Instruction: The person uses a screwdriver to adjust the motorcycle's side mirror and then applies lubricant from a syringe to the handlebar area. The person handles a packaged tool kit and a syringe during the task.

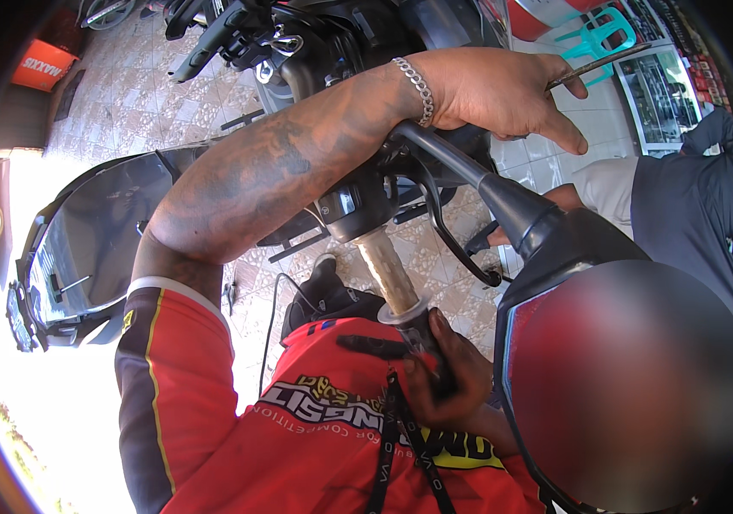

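My left arm reaches across the motorcycle's handlebar, and my left hand [512, 92] is raised beyond it with a thin dark rod [598, 65] held between its fingers. The rod's other end is hidden by the hand. Close to my body, my right hand [456, 377] is wrapped round a black handlebar grip [428, 347], which has a pale ring [402, 312] at its inner end. Between that ring and the black switch housing [356, 206] a bare, shiny, pale-brown stretch of the bar [386, 272] shows. A brake or clutch lever [448, 227] curves beside it.
A large black-backed mirror [529, 214] stands at the right on its stalk. A windscreen [101, 231] is at the left. Another person in dark clothes [692, 193] is at the right, near a turquoise stool [602, 38]. A red box [43, 64] sits at the far left.
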The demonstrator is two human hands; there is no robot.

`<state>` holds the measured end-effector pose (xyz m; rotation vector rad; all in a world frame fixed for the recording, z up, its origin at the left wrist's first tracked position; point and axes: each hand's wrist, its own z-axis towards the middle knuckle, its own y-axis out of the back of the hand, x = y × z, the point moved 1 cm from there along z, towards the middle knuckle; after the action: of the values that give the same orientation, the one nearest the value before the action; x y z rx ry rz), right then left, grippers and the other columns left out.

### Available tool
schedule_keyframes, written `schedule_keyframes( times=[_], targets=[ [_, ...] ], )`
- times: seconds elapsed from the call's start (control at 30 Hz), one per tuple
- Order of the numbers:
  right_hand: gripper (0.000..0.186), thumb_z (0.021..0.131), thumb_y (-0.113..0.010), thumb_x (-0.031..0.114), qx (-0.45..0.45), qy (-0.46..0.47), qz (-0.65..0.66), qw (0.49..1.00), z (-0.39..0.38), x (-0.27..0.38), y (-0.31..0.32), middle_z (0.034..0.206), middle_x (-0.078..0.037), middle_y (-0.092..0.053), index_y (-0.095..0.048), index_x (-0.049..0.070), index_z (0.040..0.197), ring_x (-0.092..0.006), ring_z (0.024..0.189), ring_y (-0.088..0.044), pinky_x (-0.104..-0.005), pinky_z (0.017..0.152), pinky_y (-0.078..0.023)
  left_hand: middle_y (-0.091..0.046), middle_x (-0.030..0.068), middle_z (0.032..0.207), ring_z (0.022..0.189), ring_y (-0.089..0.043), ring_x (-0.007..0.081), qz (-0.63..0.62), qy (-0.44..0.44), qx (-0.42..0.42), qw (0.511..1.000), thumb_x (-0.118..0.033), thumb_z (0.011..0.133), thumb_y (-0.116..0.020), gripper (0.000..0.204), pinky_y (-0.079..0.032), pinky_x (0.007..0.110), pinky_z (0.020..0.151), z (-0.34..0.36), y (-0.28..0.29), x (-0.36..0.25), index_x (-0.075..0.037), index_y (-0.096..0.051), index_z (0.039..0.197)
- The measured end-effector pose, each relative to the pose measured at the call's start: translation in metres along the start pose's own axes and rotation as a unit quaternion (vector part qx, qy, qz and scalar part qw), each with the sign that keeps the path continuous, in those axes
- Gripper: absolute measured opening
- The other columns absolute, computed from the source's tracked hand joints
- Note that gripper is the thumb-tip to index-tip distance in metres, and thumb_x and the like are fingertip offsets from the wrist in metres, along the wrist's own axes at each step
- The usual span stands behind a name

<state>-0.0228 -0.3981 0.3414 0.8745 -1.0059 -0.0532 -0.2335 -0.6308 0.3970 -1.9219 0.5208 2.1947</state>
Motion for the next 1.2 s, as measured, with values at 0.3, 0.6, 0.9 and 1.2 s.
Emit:
schedule_keyframes(
  times=[0.3, 0.6, 0.9, 1.2],
  targets=[
    [0.052, 0.088, -0.071, 0.016, -0.038, -0.003, 0.007, 0.999, 0.006, 0.002, -0.008, 0.122, -0.03, -0.067, -0.059, -0.011, 0.131, -0.0409, 0.108, -0.07, -0.0429, 0.091, -0.056, -0.069, 0.0092, 0.106, 0.083, -0.059, 0.0143, -0.012, -0.003, 0.027, 1.0, -0.047, 0.084, -0.081, 0.081, -0.049, 0.027, 0.071, -0.001, -0.001, 0.0, -0.007, -0.046, 0.145],
    [0.026, 0.088, -0.067, 0.01, -0.05, 0.015, 0.201, 0.978, -0.006, -0.013, 0.007, 0.117, -0.019, -0.065, -0.068, 0.004, 0.113, -0.0377, 0.121, -0.059, -0.0532, 0.104, -0.047, -0.07, 0.0124, 0.108, 0.085, -0.062, 0.0151, 0.002, 0.0, -0.032, 0.999, -0.042, 0.084, -0.082, 0.082, -0.049, 0.026, 0.068, 0.003, -0.002, 0.005, -0.004, -0.046, 0.147],
    [0.025, 0.09, -0.061, 0.025, -0.165, -0.008, 0.314, 0.935, -0.008, -0.009, -0.003, 0.1, -0.013, -0.066, -0.065, 0.005, 0.104, -0.0345, 0.111, -0.061, -0.062, 0.111, -0.039, -0.072, 0.0158, 0.107, 0.094, -0.067, 0.019, 0.004, 0.014, -0.005, 1.0, -0.041, 0.084, -0.081, 0.08, -0.052, 0.028, 0.079, 0.003, -0.001, 0.002, 0.001, -0.047, 0.144],
    [0.042, 0.093, -0.05, 0.044, -0.134, 0.028, 0.253, 0.958, -0.006, -0.022, -0.003, 0.092, -0.012, -0.066, -0.064, 0.005, 0.103, -0.0348, 0.105, -0.063, -0.0658, 0.114, -0.033, -0.072, 0.0194, 0.109, 0.101, -0.069, 0.0272, 0.055, 0.006, -0.021, 0.998, -0.044, 0.084, -0.079, 0.082, -0.051, 0.032, 0.091, 0.002, 0.001, 0.005, 0.002, -0.048, 0.144]
  ],
)
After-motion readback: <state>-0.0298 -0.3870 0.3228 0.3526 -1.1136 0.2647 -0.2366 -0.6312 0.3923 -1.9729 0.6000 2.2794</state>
